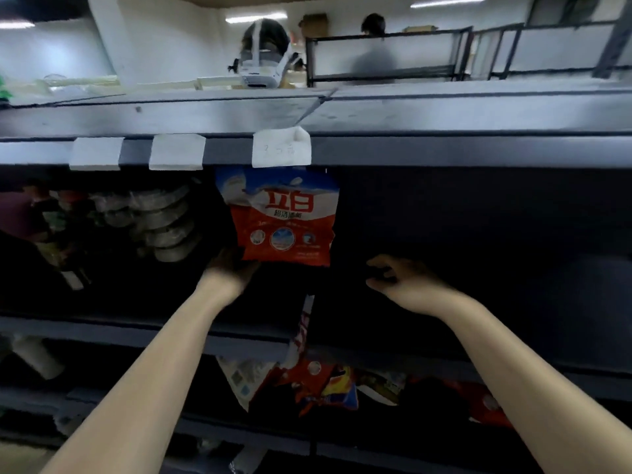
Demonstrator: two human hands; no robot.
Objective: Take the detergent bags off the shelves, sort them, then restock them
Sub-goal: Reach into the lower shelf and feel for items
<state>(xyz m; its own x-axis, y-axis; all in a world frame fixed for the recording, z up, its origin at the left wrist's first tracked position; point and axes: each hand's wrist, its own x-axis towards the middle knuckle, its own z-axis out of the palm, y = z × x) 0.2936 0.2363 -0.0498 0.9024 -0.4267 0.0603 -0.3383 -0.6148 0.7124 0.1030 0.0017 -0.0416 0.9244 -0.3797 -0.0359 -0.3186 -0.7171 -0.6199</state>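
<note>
The left hand (229, 268) reaches into the upper shelf bay and grips the lower left corner of a red, white and blue detergent bag (285, 218). The bag stands upright at the middle of the bay, directly below the labelled shelf edge (444, 150). A second bag of the same colours stands just behind it on the left; only its upper left corner shows.

The right hand (398, 275) hovers to the right of the bag, apart from it. Its fingers are loosely curled and hold nothing.

Three white paper tags are fixed to the shelf edge; the rightmost tag (281, 148) hangs above the bag. To the left in the same bay sits a stack of clear plastic containers (160, 224).

On the lower shelf, a heap of detergent bags (321, 384) lies in disorder, mostly red. One narrow red bag (302, 333) stands on edge and rises past the front lip of the shelf board (171, 333).

Beyond the top of the shelving, a person wearing a head-mounted camera (263, 68) is partly visible.
</note>
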